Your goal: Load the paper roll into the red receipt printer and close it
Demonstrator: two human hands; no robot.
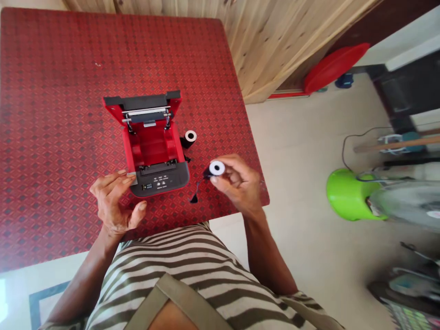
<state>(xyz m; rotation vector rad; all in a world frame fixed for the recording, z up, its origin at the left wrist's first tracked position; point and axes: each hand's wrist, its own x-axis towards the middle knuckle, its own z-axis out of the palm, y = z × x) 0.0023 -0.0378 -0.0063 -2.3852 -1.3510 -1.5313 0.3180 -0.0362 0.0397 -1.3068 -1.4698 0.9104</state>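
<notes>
A red and black compact printer [151, 146] sits on the table with its lid raised, its red roll bay showing nothing inside. My left hand [118, 199] rests at the front left corner of the printer, fingers spread, fingertips on its dark control panel [161, 178]. A small pale, see-through patch [132, 178] shows under those fingertips. To the right of the printer, my right hand [237, 181] grips a small roll [217, 168] with a white ring-shaped end and dark side. Another such roll [190, 136] lies against the printer's right side.
The red patterned table [51, 114] ends just right of my right hand. A black cord end [194, 198] lies near its front edge. A wooden panel [264, 41] rises behind. On the floor at right are a green bucket [340, 195] and a red basin [335, 68].
</notes>
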